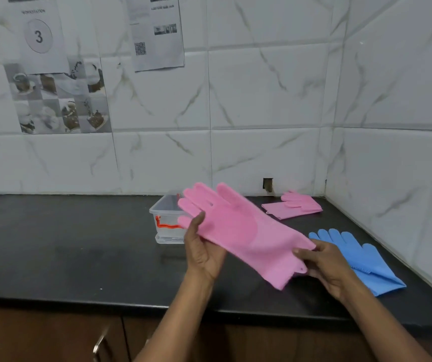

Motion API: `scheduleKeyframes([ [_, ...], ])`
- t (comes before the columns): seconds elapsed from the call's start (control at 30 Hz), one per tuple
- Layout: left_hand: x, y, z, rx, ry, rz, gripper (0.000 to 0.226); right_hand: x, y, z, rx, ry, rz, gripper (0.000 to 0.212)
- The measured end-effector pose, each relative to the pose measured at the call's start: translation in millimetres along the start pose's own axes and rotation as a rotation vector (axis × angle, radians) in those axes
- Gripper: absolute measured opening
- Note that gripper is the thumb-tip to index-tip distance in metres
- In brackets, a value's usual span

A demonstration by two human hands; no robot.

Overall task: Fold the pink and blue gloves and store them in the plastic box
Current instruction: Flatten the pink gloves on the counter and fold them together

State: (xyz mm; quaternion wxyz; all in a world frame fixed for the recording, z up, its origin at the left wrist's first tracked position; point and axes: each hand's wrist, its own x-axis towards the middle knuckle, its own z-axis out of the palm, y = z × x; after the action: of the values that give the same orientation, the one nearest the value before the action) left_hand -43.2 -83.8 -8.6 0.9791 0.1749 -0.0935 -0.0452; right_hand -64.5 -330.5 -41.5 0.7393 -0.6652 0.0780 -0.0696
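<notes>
I hold a pink glove point(238, 231) stretched flat above the black counter, fingers pointing up and left. My left hand point(204, 249) grips it near the palm; my right hand point(324, 265) pinches its cuff. A second pink glove point(292, 205) lies folded near the back wall. A blue glove point(361, 257) lies flat on the counter at the right, partly behind my right hand. The clear plastic box point(166, 218) with an orange clip stands behind the held glove, partly hidden by it.
The black counter point(79, 244) runs along a tiled wall at the back and meets another tiled wall at the right. Paper sheets hang on the back wall. Wooden cabinet doors point(52, 338) with a metal handle are below the counter's front edge.
</notes>
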Motion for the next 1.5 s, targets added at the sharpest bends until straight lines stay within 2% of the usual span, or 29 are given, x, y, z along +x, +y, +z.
scheduleKeyframes([
  [0.13,-11,20,-28,0.144,0.293,-0.022,0.043,8,2,4,-0.047,0.06,0.028,0.019],
  [0.23,-19,41,-51,0.189,0.344,-0.012,0.034,12,9,19,-0.317,0.136,-0.028,0.013],
  [0.3,-18,61,-61,0.362,0.362,-0.063,0.024,14,14,25,-0.494,0.202,-0.098,0.014],
  [0.4,-5,83,-73,0.669,0.51,-0.063,0.023,18,19,29,-0.675,0.288,-0.185,0.017],
  [0.5,3,90,-77,0.971,0.603,0.052,0.022,22,22,31,-0.802,0.322,-0.233,0.014],
  [0.57,4,90,-80,1.193,0.618,0.149,0.01,23,23,33,-0.867,0.338,-0.251,0.014],
  [0.67,0,82,-80,1.531,0.635,0.287,0.009,25,24,34,-0.882,0.358,-0.246,0.014],
  [0.77,-6,71,-79,1.934,0.671,0.48,0.027,28,23,33,-0.897,0.353,-0.237,0.018],
  [0.83,-10,65,-73,2.107,0.552,0.74,0.027,30,22,32,-0.93,0.341,-0.249,0.017],
  [0.87,-10,63,-67,2.143,0.39,0.8,0.025,30,21,32,-0.941,0.333,-0.259,0.016],
  [0.9,-9,59,-61,2.16,0.178,0.767,0.025,30,21,33,-0.948,0.321,-0.265,0.015],
  [1.0,-2,41,-53,2.286,-0.377,0.273,0.046,28,21,33,-0.939,0.3,-0.259,0.015],
  [1.07,3,28,-60,2.477,-0.564,0.043,0.057,25,22,32,-0.932,0.324,-0.26,0.015],
  [1.13,5,24,-69,2.583,-0.583,-0.053,0.065,22,23,31,-0.979,0.343,-0.252,0.012],
  [1.23,7,32,-75,2.615,-0.446,-0.076,0.08,15,23,39,-1.217,0.357,-0.254,0.019],
  [1.3,7,35,-80,2.637,-0.398,-0.048,0.086,9,22,44,-1.345,0.365,-0.451,0.029],
  [1.33,6,35,-82,2.638,-0.398,-0.037,0.087,8,21,46,-1.333,0.311,-0.583,0.034],
  [1.4,6,32,-85,2.629,-0.414,-0.014,0.085,8,16,45,-1.275,0.012,-0.708,0.041],
  [1.47,5,32,-85,2.597,-0.418,0.041,0.078,18,12,44,-1.292,-0.27,-0.575,0.043],
  [1.5,4,32,-84,2.574,-0.417,0.083,0.073,29,9,44,-1.355,-0.305,-0.509,0.041],
])
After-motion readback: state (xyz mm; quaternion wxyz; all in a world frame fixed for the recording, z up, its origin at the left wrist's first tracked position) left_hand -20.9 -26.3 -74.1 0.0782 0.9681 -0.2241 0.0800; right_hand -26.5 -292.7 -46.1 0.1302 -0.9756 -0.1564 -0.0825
